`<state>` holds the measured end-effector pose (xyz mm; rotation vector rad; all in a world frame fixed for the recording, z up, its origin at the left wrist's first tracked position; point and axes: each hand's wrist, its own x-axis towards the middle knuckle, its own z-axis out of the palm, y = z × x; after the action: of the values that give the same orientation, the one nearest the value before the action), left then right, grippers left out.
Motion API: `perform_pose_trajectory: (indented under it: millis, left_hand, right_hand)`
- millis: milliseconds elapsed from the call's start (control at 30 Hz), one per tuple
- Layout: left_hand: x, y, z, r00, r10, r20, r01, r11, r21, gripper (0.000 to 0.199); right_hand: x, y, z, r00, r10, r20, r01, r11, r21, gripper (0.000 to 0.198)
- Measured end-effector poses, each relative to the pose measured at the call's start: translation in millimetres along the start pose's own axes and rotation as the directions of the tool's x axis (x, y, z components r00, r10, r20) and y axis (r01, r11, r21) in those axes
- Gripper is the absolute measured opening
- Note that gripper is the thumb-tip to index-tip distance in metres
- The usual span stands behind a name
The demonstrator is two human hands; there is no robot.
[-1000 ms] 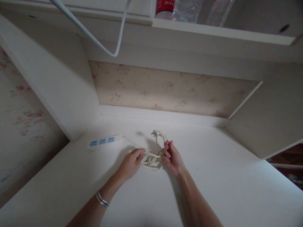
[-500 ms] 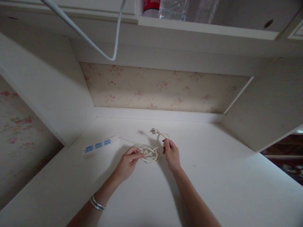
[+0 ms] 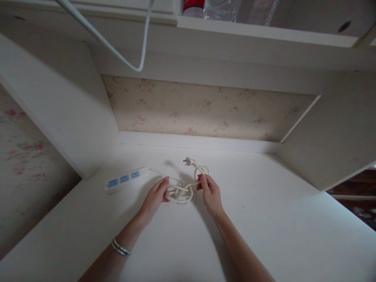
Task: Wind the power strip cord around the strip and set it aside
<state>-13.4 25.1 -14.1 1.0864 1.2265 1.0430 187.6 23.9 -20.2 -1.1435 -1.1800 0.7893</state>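
Both hands closed on a bundled white cord (image 3: 180,192): left hand (image 3: 155,197) pinches its left end, right hand (image 3: 209,194) grips the right end, where a loop rises. Bundle sits between them, just above the white desk (image 3: 264,219), centre of the surface. Power strip (image 3: 126,179) with blue sockets lies left, joined to the cord. Plug (image 3: 188,160) sticks up beyond the loop. Silver bracelets (image 3: 120,247) on left wrist.

no text or label is legible anywhere, not even on the red container (image 3: 194,4).
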Motion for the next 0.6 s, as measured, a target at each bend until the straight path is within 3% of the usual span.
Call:
perform_pose_trajectory:
  millis: [133, 267, 367, 467, 533, 600]
  left_hand:
    - [1.8, -0.2, 0.1, 0.994, 0.104, 0.021, -0.106, 0.955, 0.277, 0.041]
    - [2.6, -0.8, -2.0, 0.973, 0.231, 0.021, -0.224, 0.912, 0.344, 0.032]
    - [2.8, -2.9, -2.8, 0.970, 0.235, -0.060, -0.212, 0.940, 0.267, 0.020]
    - [2.1, -4.4, -3.1, 0.982, 0.092, -0.165, -0.083, 0.995, 0.061, 0.050]
    - [1.2, -3.1, -3.6, 0.995, 0.040, -0.095, -0.049, 0.995, -0.086, 0.054]
    - [0.2, -0.1, -4.1, 0.997, 0.070, 0.027, -0.064, 0.981, -0.184, 0.041]
  right_hand:
    - [-4.1, -2.8, 4.5, 0.999, -0.012, 0.035, 0.011, 1.000, 0.004, 0.035]
    - [-5.3, -3.0, 3.8, 1.000, 0.015, 0.017, -0.017, 0.997, 0.072, 0.035]
    - [-5.5, -1.9, 3.9, 1.000, 0.025, 0.019, -0.027, 0.994, 0.104, 0.032]
    - [-6.2, -1.4, 6.0, 0.998, 0.062, 0.028, -0.066, 0.984, 0.166, 0.030]
    - [-6.6, -1.4, 7.5, 0.993, 0.108, 0.045, -0.115, 0.965, 0.236, 0.030]
    - [-6.7, -1.6, 8.2, 0.986, 0.151, 0.076, -0.166, 0.939, 0.300, 0.030]
